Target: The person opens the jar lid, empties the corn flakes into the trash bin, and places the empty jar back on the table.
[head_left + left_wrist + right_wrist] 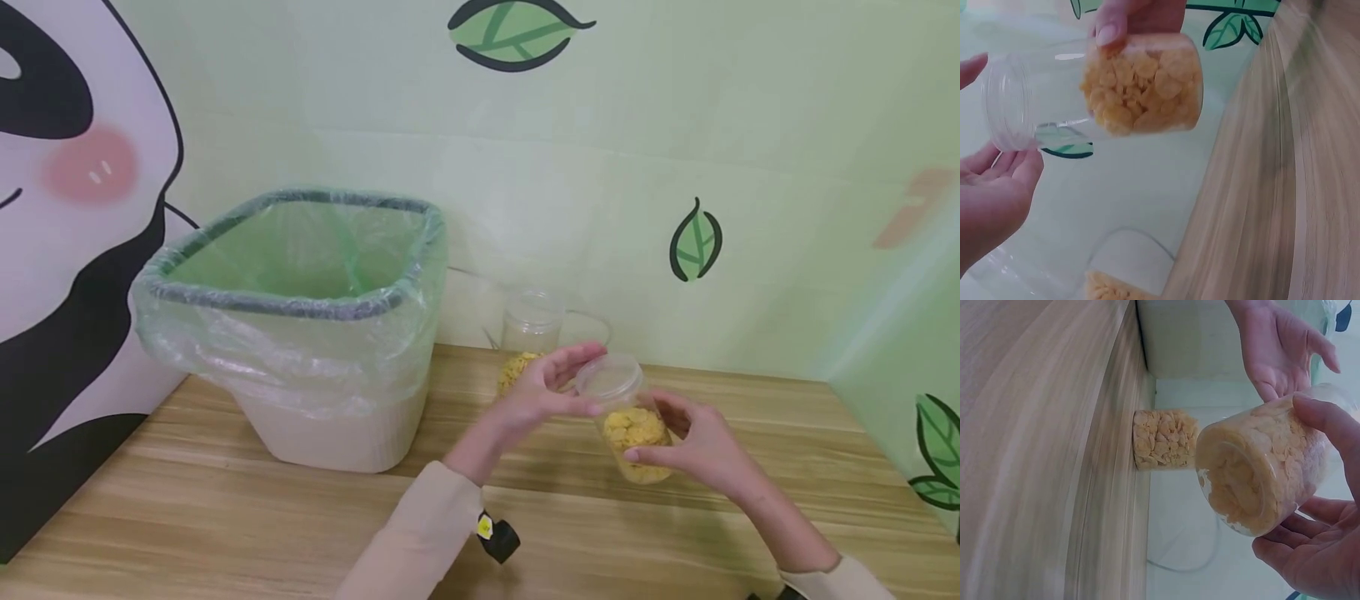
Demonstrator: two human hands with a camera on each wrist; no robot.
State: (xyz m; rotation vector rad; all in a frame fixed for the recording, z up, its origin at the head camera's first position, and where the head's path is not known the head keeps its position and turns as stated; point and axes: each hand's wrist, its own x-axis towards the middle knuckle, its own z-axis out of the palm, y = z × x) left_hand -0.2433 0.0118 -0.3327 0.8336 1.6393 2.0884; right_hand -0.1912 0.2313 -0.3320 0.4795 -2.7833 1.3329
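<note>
A clear plastic jar (636, 433), about half full of yellow flakes that look like cornflakes, is held tilted above the table. My right hand (701, 442) grips its lower part, thumb on the near side and fingers behind. At its top is a clear lid (611, 377). Around that lid my left hand (542, 390) is spread, its fingertips by the rim and its thumb (971, 70) apart from it in the left wrist view. Behind, a second clear jar (531, 321) with similar flakes (1165, 439) stands upright on the table, partly hidden by the left hand.
A white bin (337, 433) lined with a thin green bag (300, 342) stands at the left on the wooden table (600, 542). The pale green wall (375, 100) with leaf drawings rises behind. A panda picture (60, 250) is at the far left.
</note>
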